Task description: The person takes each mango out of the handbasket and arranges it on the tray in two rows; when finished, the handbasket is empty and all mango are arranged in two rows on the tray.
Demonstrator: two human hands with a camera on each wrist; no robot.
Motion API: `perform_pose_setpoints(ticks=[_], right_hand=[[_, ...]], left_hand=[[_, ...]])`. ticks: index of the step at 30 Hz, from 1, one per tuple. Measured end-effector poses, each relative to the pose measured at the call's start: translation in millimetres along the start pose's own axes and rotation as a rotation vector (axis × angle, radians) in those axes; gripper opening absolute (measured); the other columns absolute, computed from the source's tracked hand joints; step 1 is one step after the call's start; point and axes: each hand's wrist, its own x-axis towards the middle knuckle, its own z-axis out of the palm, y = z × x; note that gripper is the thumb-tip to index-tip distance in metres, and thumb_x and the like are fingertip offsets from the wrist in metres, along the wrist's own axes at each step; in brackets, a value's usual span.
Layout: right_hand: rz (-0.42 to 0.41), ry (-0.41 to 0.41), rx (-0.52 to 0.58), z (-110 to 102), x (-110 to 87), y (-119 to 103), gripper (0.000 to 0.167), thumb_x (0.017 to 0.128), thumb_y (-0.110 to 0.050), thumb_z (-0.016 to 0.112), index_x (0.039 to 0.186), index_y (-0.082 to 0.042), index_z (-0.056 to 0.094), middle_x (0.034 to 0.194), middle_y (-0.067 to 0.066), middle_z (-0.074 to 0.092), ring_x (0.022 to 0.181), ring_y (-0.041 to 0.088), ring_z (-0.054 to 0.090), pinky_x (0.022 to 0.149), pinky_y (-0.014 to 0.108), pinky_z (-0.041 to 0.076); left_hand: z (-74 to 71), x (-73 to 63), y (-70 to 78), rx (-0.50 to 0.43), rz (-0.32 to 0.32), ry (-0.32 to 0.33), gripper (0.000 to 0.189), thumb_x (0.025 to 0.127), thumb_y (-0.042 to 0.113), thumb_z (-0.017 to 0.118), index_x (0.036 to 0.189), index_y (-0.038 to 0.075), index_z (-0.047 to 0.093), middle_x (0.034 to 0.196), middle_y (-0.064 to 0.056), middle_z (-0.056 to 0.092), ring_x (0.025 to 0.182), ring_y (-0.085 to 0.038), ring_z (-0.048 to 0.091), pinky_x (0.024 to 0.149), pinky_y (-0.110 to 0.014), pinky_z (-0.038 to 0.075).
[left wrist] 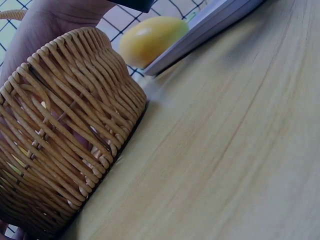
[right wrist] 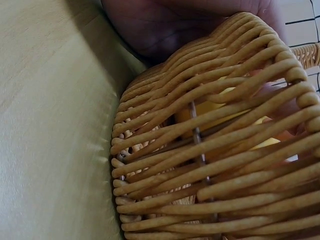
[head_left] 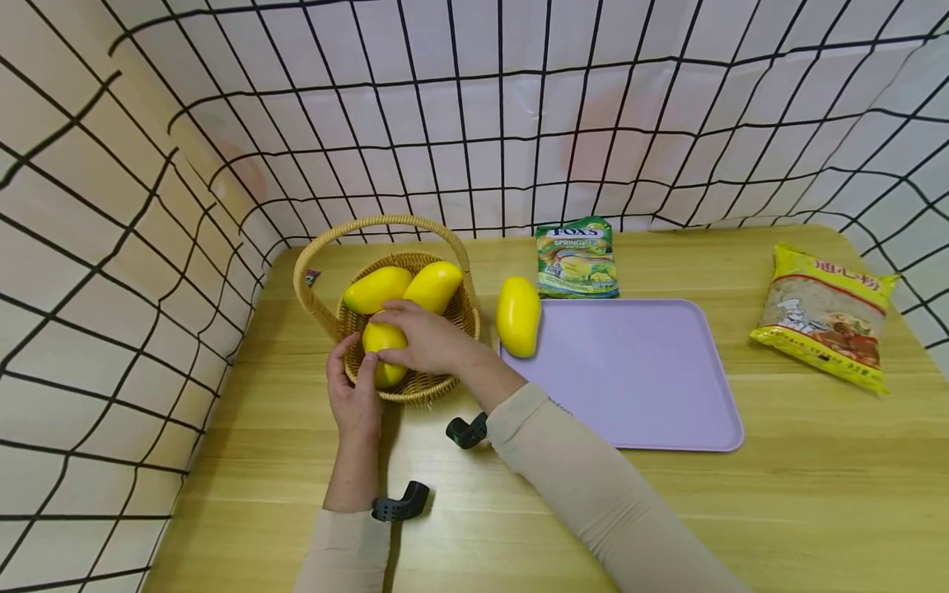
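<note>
A round wicker basket [head_left: 423, 391] with a tall arched handle holds several yellow mangoes, two of them [head_left: 378, 290] at its back. My right hand [head_left: 426, 336] reaches over the rim and grips a mango [head_left: 384, 336] at the front left. Below that one, another mango [head_left: 389, 376] shows in part. My left hand [head_left: 356, 395] holds the basket's near left rim, its thumb close to the gripped mango. In the left wrist view the basket wall [left wrist: 65, 115] hides most of the mangoes. Through the weave [right wrist: 225, 165] in the right wrist view, yellow shows.
Right of the basket, a single mango [head_left: 519, 317] lies at the left edge of a lilac tray [head_left: 630, 371]. Behind the tray is a green candy bag [head_left: 577, 259]. A yellow food packet [head_left: 826, 317] lies far right. Black wire grid [head_left: 474, 123] borders the table [head_left: 815, 494].
</note>
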Motion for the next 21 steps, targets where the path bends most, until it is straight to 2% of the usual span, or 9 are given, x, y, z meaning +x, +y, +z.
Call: perform_pose_setpoints(ticks=[13, 21], right_hand=[[0.008, -0.011, 0.009, 0.6, 1.4, -1.1, 0.058, 0.098, -0.038, 0.066, 0.152, -0.021, 0.05, 0.166, 0.005, 0.033, 0.151, 0.025, 0.038, 0.123, 0.041, 0.032], [0.0, 0.012, 0.033, -1.2, -1.0, -2.0, 0.062, 0.094, -0.033, 0.073, 0.151, -0.023, 0.051, 0.165, 0.005, 0.034, 0.149, 0.024, 0.04, 0.12, 0.04, 0.037]], left_hand=[[-0.8, 1.0, -3.1, 0.005, 0.0, 0.002, 0.038, 0.099, 0.011, 0.057, 0.136, 0.007, 0.057, 0.147, -0.007, 0.048, 0.145, -0.019, 0.036, 0.12, -0.042, 0.028], [-0.2, 0.3, -2.1, -0.008, -0.004, -0.005, 0.038, 0.1, 0.011, 0.055, 0.137, 0.006, 0.056, 0.148, -0.007, 0.047, 0.145, -0.018, 0.035, 0.119, -0.042, 0.029]])
